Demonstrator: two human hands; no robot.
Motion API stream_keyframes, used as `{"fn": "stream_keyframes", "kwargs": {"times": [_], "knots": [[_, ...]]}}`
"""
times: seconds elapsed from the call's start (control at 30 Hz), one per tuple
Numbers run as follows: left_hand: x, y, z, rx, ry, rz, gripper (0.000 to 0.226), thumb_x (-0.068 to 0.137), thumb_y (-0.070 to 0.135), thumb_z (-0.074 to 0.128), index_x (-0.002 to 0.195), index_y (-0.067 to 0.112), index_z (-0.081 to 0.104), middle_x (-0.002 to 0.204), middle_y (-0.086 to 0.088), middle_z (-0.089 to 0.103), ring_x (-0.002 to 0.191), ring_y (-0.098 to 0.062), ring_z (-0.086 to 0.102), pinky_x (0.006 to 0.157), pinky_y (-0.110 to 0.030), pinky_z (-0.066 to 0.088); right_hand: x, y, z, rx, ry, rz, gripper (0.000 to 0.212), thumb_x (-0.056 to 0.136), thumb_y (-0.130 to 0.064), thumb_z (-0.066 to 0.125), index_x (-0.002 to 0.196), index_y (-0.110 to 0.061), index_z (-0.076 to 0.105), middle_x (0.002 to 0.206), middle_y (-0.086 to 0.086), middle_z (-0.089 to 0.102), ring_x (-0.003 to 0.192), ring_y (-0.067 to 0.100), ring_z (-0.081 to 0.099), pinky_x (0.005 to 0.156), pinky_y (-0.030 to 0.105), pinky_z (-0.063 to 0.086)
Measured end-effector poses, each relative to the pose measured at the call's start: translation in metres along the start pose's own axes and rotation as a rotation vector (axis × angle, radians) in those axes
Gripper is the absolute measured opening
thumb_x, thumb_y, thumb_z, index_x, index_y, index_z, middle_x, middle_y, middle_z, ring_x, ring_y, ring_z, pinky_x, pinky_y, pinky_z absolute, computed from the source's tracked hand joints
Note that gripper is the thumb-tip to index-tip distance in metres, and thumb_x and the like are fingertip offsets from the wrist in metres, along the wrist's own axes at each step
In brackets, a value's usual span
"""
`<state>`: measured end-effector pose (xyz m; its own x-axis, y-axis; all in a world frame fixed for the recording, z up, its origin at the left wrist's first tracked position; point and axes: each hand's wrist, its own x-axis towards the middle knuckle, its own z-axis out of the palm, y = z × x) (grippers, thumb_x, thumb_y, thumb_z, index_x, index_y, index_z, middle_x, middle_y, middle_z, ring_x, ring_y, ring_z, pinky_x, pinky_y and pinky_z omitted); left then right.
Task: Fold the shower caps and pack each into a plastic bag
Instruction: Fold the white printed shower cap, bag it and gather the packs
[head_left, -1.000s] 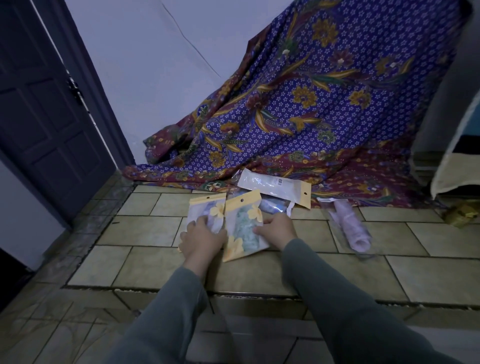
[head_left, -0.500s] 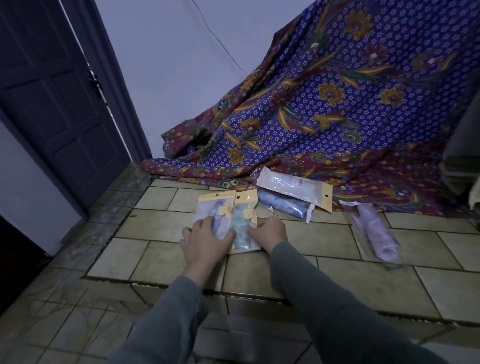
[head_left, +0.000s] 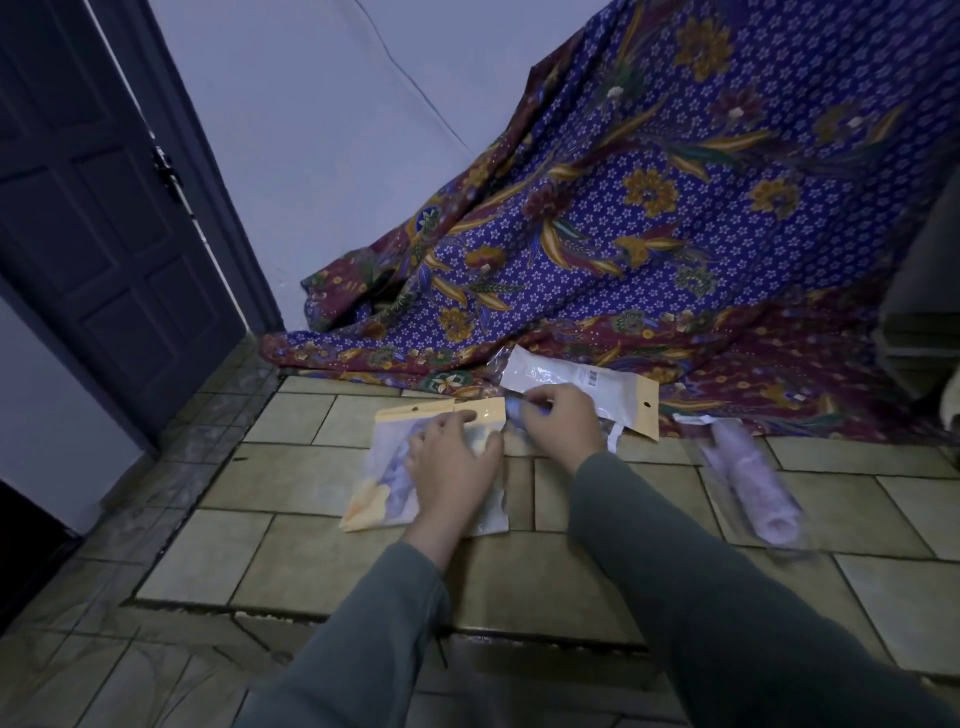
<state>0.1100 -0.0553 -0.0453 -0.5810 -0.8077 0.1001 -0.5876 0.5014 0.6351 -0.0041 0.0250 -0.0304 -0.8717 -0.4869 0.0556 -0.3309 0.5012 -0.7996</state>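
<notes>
- The left hand (head_left: 451, 470) lies flat, fingers spread, on the packed yellow-topped bag (head_left: 415, 467) on the floor tiles (head_left: 291, 561), probably to steady it.
- Just right of that bag, the right hand (head_left: 561, 423) pinches a bluish shower cap (head_left: 514, 410), likely folding it.
- Behind lies a white bag (head_left: 582, 376); far right, a bagged lilac cap (head_left: 748, 483).
</notes>
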Motion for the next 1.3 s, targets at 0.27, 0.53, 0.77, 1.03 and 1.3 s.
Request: {"fn": "stream_keyframes", "kwargs": {"times": [0.27, 0.53, 0.77, 1.03, 1.3], "knots": [[0.053, 0.049, 0.048, -0.189, -0.093, -0.148, 0.066, 0.075, 0.042, 0.061, 0.134, 0.026, 0.038, 0.132, -0.003, 0.053, 0.120, -0.027, 0.048, 0.102, -0.045, 0.037, 0.080, 0.041, -0.037, -0.543, -0.093, -0.092, 0.040, 0.097, -0.041, 0.040, 0.132, -0.028, 0.050, 0.141, 0.001, 0.043, 0.128, 0.025, 0.032, 0.102, 0.042, 0.026], [0.081, 0.055, 0.061, -0.031, -0.117, -0.195, 0.040, 0.085, 0.041, 0.056, 0.123, 0.027, 0.052, 0.128, -0.006, 0.051, 0.121, -0.028, 0.043, 0.100, -0.040, 0.030, 0.099, 0.059, -0.043, -0.560, -0.250, -0.037, 0.049, 0.097, -0.051, 0.034, 0.141, -0.032, 0.039, 0.151, 0.000, 0.034, 0.138, 0.027, 0.026, 0.111, 0.055, 0.006], [0.081, 0.073, 0.043, -0.614, -0.110, -0.034, 0.004, 0.090, 0.023, 0.053, 0.089, 0.019, 0.052, 0.077, 0.002, 0.055, 0.072, -0.018, 0.052, 0.057, -0.027, 0.035, 0.094, 0.068, -0.049, -0.148, -0.083, -0.098, 0.043, 0.093, -0.042, 0.050, 0.131, -0.024, 0.053, 0.137, 0.003, 0.049, 0.128, 0.026, 0.042, 0.108, 0.050, 0.029], [0.070, 0.100, 0.010, -0.987, -0.143, 0.087, 0.011, 0.091, 0.017, 0.047, 0.082, 0.023, 0.049, 0.074, -0.006, 0.054, 0.058, -0.020, 0.053, 0.056, -0.033, 0.044, 0.062, 0.014, -0.102, 0.148, -0.038, -0.228, 0.049, 0.076, -0.059, 0.063, 0.121, -0.041, 0.050, 0.123, -0.012, 0.058, 0.113, 0.011, 0.055, 0.099, 0.042, 0.044], [0.043, 0.093, -0.025, -0.784, -0.410, 0.349, 0.025, 0.075, 0.012, 0.079, 0.097, 0.007, 0.068, 0.087, -0.006, 0.072, 0.077, -0.014, 0.067, 0.067, -0.030, 0.056, 0.028, 0.002, -0.126, 0.395, -0.312, -0.153, 0.035, 0.077, -0.029, 0.077, 0.108, -0.028, 0.064, 0.102, -0.002, 0.071, 0.092, 0.016, 0.069, 0.077, 0.032, 0.057]]}}
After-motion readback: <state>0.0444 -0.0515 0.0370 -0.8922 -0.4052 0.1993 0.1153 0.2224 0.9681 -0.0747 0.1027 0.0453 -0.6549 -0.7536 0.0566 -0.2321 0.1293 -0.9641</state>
